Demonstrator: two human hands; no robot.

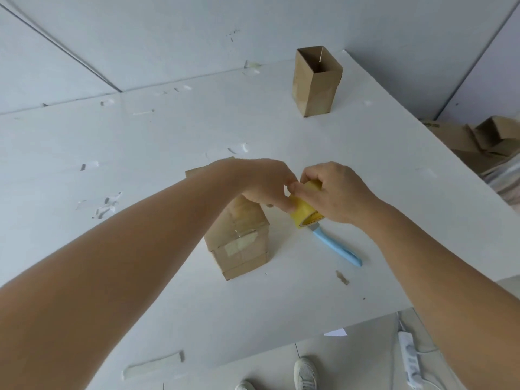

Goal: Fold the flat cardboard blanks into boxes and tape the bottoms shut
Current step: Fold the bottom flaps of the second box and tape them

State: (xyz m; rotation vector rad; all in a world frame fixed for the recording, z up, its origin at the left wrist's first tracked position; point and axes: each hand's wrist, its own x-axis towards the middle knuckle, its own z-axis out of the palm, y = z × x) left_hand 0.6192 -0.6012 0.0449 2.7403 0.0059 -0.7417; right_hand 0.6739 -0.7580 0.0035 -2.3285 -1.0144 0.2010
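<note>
A small cardboard box lies on its side on the white table, strips of tape across its closed end. Just above it my right hand grips a yellow roll of tape. My left hand meets it from the left and its fingertips pinch at the roll's edge; the tape end itself is hidden by the fingers. A second box stands upright and open-topped at the far right of the table.
A blue-handled cutter lies on the table just right of the near box. Scraps of tape dot the table, one long strip near the front edge. Flat cardboard blanks are piled beyond the right edge. A power strip and shoes are on the floor.
</note>
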